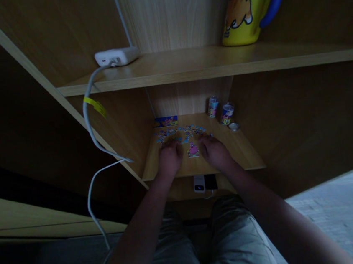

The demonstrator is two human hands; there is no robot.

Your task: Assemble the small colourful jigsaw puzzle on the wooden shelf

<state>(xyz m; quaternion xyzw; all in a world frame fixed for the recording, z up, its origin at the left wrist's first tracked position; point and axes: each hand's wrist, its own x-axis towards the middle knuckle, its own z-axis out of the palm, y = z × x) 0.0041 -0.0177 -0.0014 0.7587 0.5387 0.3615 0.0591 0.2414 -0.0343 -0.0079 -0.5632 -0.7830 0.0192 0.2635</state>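
Small loose jigsaw pieces (192, 130) in blue, white and yellow lie scattered across the lower shelf. Between my hands sits a small joined patch of jigsaw (192, 150) with a pink figure on it. My left hand (170, 154) rests left of that patch, at the near edge of the loose pieces, with its fingers curled. On the other side, my right hand (213, 151) is curled too, its thumb and fingers close to the patch and pieces. The dim light hides whether either hand has a piece in its fingers.
Two printed cans, one taller (213, 107) and one shorter (226, 114), stand back right near a round metal lid (234, 126). A picture card (165, 121) lies back left. Above are a white charger (117, 56) with cable and a yellow cup (243, 16). A small white device (199, 184) sits below.
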